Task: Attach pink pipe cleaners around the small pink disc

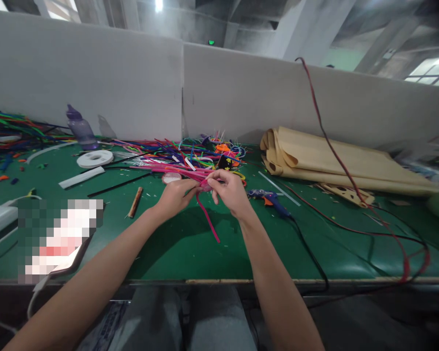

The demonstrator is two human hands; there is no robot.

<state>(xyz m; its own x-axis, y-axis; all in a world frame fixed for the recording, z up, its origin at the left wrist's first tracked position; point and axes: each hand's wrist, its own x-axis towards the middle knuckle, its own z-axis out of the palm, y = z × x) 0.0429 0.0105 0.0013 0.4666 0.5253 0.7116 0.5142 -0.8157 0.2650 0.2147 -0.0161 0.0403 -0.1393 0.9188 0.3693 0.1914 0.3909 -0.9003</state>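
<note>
My left hand (177,197) and my right hand (229,192) meet over the middle of the table, fingertips pinched together. Between them is a pink pipe cleaner (208,219), bunched or coiled at the fingers, with one loose end hanging toward me. The fingers partly cover the bunched part, so its exact shape is hidden. Just behind my hands lies a bundle of straight pink pipe cleaners (161,168). A small round pale disc (171,178) sits beside my left hand. To the right of my right hand rests a blue glue gun (274,201) with an orange trigger.
A heap of coloured pipe cleaners (197,153) lies along the back partition (95,73). On the left are a purple bottle (82,130), a white spool (95,159) and a blurred-out phone (64,243). Folded brown paper (336,161) and a red-black cable (325,131) occupy the right.
</note>
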